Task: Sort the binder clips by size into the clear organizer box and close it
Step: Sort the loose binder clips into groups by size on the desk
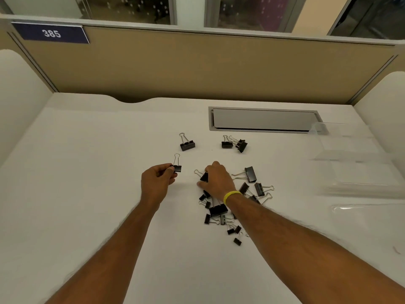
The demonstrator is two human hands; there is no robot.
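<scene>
One white desk (pixel 87 172). Clear box (pixel 355 163), lid open, at 3 o'clock. Black clip pile (pixel 228 207) at centre. Left hand (pixel 156 181) pinching a clip (pixel 177 166) at 10 o'clock of pile. Right hand (pixel 215 181), fingers curled round another clip (pixel 203 177) at pile's 12 o'clock edge.

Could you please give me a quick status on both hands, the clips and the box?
Left hand pinches one binder clip. Right hand grips another clip at the pile. Clear organizer box open, far right; nothing blocking.
</scene>
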